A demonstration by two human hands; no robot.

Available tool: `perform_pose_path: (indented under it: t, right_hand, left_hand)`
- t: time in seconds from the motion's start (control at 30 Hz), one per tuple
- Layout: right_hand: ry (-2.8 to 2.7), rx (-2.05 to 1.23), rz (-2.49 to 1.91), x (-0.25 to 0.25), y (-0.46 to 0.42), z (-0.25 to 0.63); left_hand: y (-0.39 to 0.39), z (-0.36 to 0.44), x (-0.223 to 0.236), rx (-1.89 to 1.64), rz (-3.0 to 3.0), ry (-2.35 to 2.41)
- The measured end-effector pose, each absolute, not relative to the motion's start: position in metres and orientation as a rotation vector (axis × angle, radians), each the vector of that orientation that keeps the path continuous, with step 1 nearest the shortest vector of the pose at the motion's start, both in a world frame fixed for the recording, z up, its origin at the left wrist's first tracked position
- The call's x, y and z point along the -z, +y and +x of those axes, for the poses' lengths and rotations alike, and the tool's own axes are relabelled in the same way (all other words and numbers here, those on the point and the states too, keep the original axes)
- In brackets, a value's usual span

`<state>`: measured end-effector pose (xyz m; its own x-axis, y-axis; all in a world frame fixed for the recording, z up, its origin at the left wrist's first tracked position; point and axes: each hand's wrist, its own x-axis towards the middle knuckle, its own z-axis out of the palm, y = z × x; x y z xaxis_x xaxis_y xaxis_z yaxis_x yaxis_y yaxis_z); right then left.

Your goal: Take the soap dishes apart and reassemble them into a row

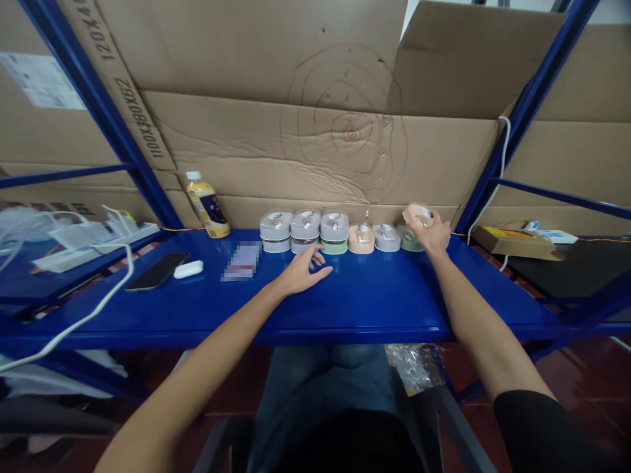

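A row of small rounded boxes stands at the back of the blue shelf: three grey two-high stacks, a pink box, a white box and a green box. My right hand is closed round a pink box, held tilted just above the green one. My left hand rests flat on the shelf with its fingers spread, just in front of the grey stacks, holding nothing.
A yellow bottle stands at the back left. A black phone, a white case and a blurred card lie on the shelf's left part. White cables and a power strip sit further left. Cardboard sheets form the back wall.
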<state>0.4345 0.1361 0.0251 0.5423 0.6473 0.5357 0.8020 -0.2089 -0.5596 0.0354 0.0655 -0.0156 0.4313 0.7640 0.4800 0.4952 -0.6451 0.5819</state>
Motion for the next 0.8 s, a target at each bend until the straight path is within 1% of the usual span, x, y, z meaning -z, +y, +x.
perform_pose_path:
  t: [0.2, 0.4, 0.5, 0.57, 0.63, 0.7, 0.8]
  right_hand:
    - [-1.165, 0.334, -2.100, -0.017, 0.147, 0.421]
    - [-1.166, 0.338, -2.115, -0.019, 0.148, 0.415]
    - [-1.167, 0.447, -2.071, -0.026, 0.142, 0.410]
    - [-1.309, 0.567, -1.963, -0.031, 0.135, 0.404]
    - [-1.602, 0.631, -1.821, -0.034, 0.130, 0.395]
    - [-1.930, 0.591, -1.714, -0.033, 0.126, 0.384]
    - [-2.235, 0.410, -1.723, -0.026, 0.123, 0.366]
  left_hand:
    - [0.066, 0.037, 0.017, -1.035, 2.324, 1.085]
    - [0.067, 0.038, 0.018, -1.033, 2.312, 1.093]
    - [0.067, 0.038, 0.017, -1.038, 2.311, 1.095]
    - [0.067, 0.038, 0.017, -1.037, 2.313, 1.107]
    - [0.067, 0.038, 0.016, -1.024, 2.318, 1.118]
    - [0.066, 0.038, 0.016, -1.008, 2.326, 1.123]
    - [0.067, 0.038, 0.016, -1.008, 2.333, 1.116]
